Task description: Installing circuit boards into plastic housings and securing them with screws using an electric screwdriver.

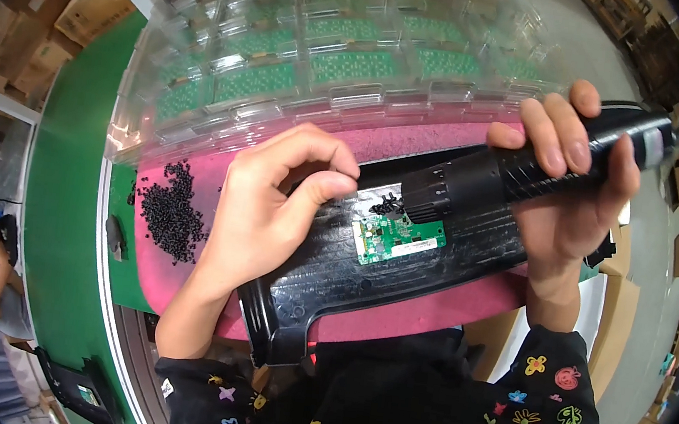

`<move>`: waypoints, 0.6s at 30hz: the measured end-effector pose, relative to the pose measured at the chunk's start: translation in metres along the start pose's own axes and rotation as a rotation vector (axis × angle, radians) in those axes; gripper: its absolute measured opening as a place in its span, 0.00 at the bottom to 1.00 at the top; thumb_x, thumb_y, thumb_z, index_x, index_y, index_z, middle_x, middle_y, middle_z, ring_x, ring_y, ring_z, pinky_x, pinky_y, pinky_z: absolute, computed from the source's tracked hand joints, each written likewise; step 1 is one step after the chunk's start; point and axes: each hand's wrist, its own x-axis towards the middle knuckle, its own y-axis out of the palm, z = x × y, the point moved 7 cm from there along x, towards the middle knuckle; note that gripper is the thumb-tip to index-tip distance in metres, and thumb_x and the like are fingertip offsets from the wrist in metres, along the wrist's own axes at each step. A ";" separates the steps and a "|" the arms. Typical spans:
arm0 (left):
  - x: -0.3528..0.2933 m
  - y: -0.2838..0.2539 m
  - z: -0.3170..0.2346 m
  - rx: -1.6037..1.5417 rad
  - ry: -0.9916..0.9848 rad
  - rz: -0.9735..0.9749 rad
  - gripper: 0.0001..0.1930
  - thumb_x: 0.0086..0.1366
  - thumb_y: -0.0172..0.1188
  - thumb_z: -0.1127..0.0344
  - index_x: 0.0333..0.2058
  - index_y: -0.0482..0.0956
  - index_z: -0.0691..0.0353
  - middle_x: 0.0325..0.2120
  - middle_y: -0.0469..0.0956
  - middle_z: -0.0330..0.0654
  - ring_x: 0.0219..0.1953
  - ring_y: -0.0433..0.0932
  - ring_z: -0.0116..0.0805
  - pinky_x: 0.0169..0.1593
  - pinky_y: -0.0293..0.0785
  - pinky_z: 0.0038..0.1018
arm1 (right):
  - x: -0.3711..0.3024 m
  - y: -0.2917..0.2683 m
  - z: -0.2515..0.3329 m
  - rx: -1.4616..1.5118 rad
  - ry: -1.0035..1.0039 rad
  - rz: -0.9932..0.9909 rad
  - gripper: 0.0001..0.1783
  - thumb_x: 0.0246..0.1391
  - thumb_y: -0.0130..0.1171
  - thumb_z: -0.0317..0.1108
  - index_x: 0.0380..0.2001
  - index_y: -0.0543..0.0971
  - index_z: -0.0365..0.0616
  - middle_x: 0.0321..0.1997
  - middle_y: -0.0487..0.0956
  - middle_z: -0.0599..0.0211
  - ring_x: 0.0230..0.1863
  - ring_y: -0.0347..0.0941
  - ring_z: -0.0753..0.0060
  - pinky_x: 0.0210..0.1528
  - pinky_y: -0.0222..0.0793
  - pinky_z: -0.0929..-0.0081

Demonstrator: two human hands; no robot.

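My right hand (566, 175) is wrapped round the handle of a black electric screwdriver (477, 184), which slants down to the left. Its lower end covers part of a green circuit board (393, 253), and the bit's tip is hidden. The board sits on a long black plastic panel (368, 289). A small heap of black screws (387, 204) lies beside the board's upper edge. Left of these screws, my left hand (270, 200) hovers over the panel with thumb and forefinger pinched together. Whatever lies between those fingertips is too small to make out.
A pink mat (419, 323) lies under the panel. On its left is a larger pile of small black screws (172, 211). Clear plastic trays (344, 95) with green boards stand behind. Another black panel (85, 391) lies lower left, near another person (0, 291).
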 end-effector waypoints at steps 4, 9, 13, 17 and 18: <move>-0.006 0.012 0.009 0.149 -0.111 0.183 0.03 0.67 0.57 0.78 0.34 0.78 0.72 0.26 0.79 0.41 0.26 0.77 0.26 0.33 0.75 0.22 | -0.001 0.003 0.008 -0.072 -0.033 0.015 0.17 0.59 0.62 0.42 0.42 0.66 0.52 0.28 0.69 0.81 0.33 0.66 0.82 0.52 0.58 0.69; -0.008 0.020 -0.001 0.219 0.012 0.214 0.04 0.61 0.60 0.83 0.35 0.78 0.70 0.27 0.81 0.44 0.26 0.80 0.29 0.32 0.76 0.25 | -0.003 0.007 0.003 -0.068 -0.023 0.011 0.17 0.57 0.63 0.41 0.42 0.66 0.53 0.27 0.70 0.82 0.33 0.67 0.83 0.52 0.59 0.69; -0.010 0.026 -0.004 0.307 0.182 0.235 0.10 0.57 0.65 0.80 0.36 0.73 0.69 0.29 0.76 0.46 0.29 0.80 0.44 0.32 0.76 0.32 | -0.005 0.009 0.000 -0.072 0.000 0.023 0.17 0.56 0.64 0.41 0.41 0.65 0.54 0.27 0.70 0.82 0.33 0.67 0.82 0.52 0.59 0.68; -0.011 0.031 -0.008 0.515 0.278 0.254 0.13 0.53 0.66 0.79 0.36 0.72 0.67 0.28 0.74 0.45 0.30 0.79 0.45 0.32 0.75 0.34 | -0.005 0.010 0.001 -0.178 0.053 0.006 0.18 0.55 0.64 0.42 0.41 0.65 0.54 0.27 0.70 0.82 0.33 0.68 0.81 0.53 0.60 0.66; -0.012 0.031 -0.011 0.560 0.335 0.219 0.14 0.52 0.67 0.78 0.35 0.72 0.66 0.28 0.74 0.44 0.30 0.78 0.44 0.32 0.75 0.34 | -0.005 0.011 0.001 -0.177 0.046 0.019 0.18 0.55 0.63 0.43 0.41 0.66 0.54 0.27 0.70 0.82 0.34 0.68 0.81 0.53 0.60 0.66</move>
